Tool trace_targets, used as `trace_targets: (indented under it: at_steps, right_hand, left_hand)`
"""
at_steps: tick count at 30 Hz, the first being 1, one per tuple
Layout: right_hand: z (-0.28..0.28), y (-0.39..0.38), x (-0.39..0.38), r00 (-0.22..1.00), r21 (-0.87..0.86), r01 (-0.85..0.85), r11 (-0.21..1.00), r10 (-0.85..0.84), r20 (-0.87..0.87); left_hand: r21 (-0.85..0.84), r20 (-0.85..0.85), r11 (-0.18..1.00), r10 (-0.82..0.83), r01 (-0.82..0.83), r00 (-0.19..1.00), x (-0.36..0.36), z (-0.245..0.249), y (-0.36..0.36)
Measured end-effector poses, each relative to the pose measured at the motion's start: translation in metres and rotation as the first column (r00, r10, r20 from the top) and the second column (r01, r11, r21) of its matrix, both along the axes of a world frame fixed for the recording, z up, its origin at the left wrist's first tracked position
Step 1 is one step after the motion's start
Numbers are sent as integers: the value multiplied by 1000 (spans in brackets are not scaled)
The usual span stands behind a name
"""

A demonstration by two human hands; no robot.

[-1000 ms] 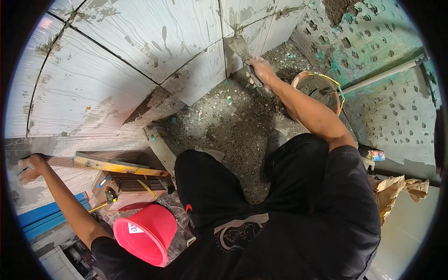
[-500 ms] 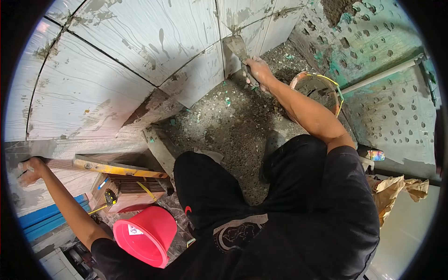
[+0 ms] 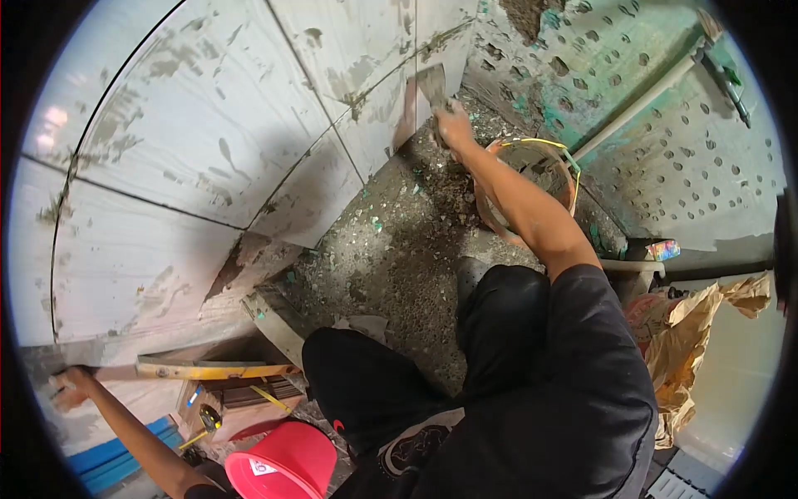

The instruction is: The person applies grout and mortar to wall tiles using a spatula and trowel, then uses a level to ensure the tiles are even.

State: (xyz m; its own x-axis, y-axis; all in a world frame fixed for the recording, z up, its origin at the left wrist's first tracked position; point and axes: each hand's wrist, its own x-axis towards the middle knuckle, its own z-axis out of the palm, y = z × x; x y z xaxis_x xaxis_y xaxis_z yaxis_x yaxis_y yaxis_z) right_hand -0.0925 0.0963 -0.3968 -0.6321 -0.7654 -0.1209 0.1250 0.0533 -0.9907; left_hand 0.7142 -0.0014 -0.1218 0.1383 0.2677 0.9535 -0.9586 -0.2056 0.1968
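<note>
My right hand (image 3: 452, 125) is closed round the handle of a flat scraper (image 3: 432, 86), whose blade lies against the lower part of the white wall tiles (image 3: 274, 108). Smears of grey mortar mark those tiles. At the far left my left hand (image 3: 73, 388) has its fingers apart at a greyish surface beside the wall, holding nothing that I can see. A round bucket (image 3: 572, 193) with a yellow and green rim stands on the rough floor, partly behind my right forearm.
A yellow level (image 3: 249, 370) rests over stacked tiles (image 3: 241, 401) near a tape measure (image 3: 210, 417) and a pink bucket (image 3: 287, 457). Crumpled brown paper (image 3: 682, 358) lies right. A pale pipe (image 3: 636, 108) crosses the green wall (image 3: 690, 179).
The whole view has shifted, with the floor items now lower and the round bucket further left. The scraper is still in my right hand, its blade against the wall tiles.
</note>
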Motion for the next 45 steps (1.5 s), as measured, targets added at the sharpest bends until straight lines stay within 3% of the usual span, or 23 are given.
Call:
trace_targets:
  at_steps: [3, 10, 13, 16, 23, 30, 33, 40, 45]
  right_hand:
    - [-10, -32, -35, 999, -37, 29, 999, -27, 38]
    - [-15, -42, -32, 970, -130, 12, 991, 20, 243]
    - [-15, -41, -28, 958, -139, 5, 990, 35, 284]
    - [-21, -44, -35, 957, -172, -2, 985, 52, 287]
    - [-4, -22, -24, 920, -150, -52, 987, 106, 377]
    - [-11, -29, -13, 946, -102, 2, 995, 31, 324]
    - [-19, -38, -10, 911, -189, -24, 982, 99, 401]
    - [-1, -60, 35, 790, -238, 196, 951, -9, 613]
    - [8, -68, 49, 821, -186, 290, 939, -144, 553]
  left_hand:
    - [49, 20, 997, 59, -60, 998, 8, 3, 1]
    - [97, -55, 992, -79, 85, 995, -40, 3, 20]
    - [35, 53, 999, 19, -21, 998, -14, 4, 9]
    - [44, 11, 998, -48, 48, 999, -31, 4, 14]
    - [-13, 211, 1000, 14, -11, 977, -10, 7, 9]
    - [20, 126, 1000, -11, 9, 992, -31, 8, 16]
    - [31, 105, 999, -20, 17, 994, -34, 7, 17]
    - [47, 113, 998, -55, 50, 992, -22, 8, 15]
    - [16, 155, 995, 93, -97, 983, 8, 9, 4]
